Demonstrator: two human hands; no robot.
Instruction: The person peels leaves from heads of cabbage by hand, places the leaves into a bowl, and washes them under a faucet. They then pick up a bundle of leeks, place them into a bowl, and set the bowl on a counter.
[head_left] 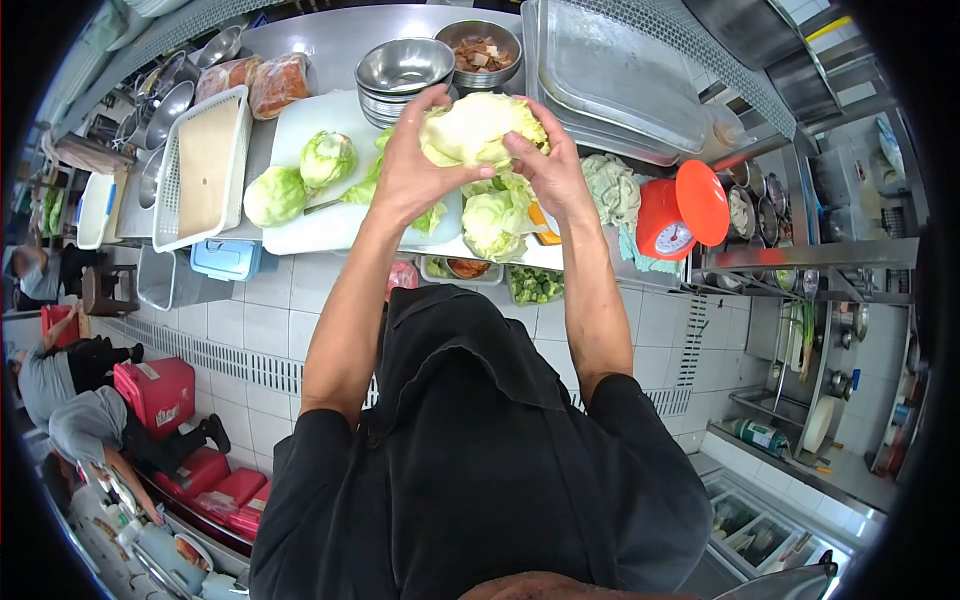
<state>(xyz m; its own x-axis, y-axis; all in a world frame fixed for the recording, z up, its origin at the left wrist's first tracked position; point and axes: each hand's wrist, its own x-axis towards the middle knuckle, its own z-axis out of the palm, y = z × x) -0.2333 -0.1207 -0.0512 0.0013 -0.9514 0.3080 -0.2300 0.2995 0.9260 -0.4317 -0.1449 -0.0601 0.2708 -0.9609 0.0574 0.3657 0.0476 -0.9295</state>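
Lettuce portion is located between the two hands, lifted over the counter. I have the left hand gripping its left side: fingers curved up around the edge, thumb extended along the near edge. I have the right hand pinching the opposite side, thumb flat on the upper face and fingers around the outer edge. Directly beyond the left hand stands a stack of metal bowls; beyond and between both hands, I identify a metal bowl of brown pieces. To the left of the left hand, two lettuce heads rest on a white cutting board, with a white basket farther left. Below the hands, nearer the body, I locate a loose-leaved lettuce. To the right of the right hand lies a crumpled cloth; past it stands a red scale with a round dial. Beyond the right hand I note stacked metal trays. On the body side of the right hand, below counter level, sits a container of green pieces.
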